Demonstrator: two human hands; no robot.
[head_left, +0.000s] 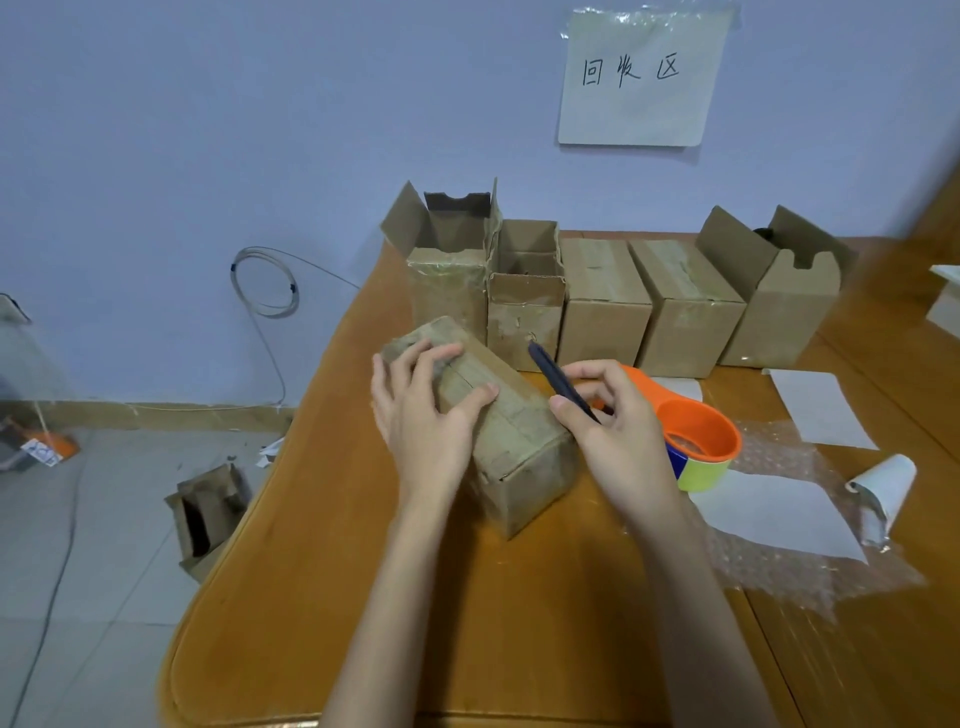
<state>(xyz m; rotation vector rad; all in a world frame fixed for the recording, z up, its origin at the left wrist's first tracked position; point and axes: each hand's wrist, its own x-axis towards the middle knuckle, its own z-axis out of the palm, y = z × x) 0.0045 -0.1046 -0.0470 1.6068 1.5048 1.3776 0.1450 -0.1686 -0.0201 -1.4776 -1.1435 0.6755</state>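
Beyond your right hand (608, 415) stands a row of five cardboard boxes (605, 306). Just right of that hand sits an orange tape dispenser (698, 436), with bubble wrap (789, 582) and white paper sheets (774, 512) further right. Well left of your left hand (426, 410), an opened box (208, 514) lies on the floor (104, 519).

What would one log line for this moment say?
left hand: holds cardboard box lying on table | right hand: pinches dark pen-like tool, tip off box | nearby: orange tape dispenser
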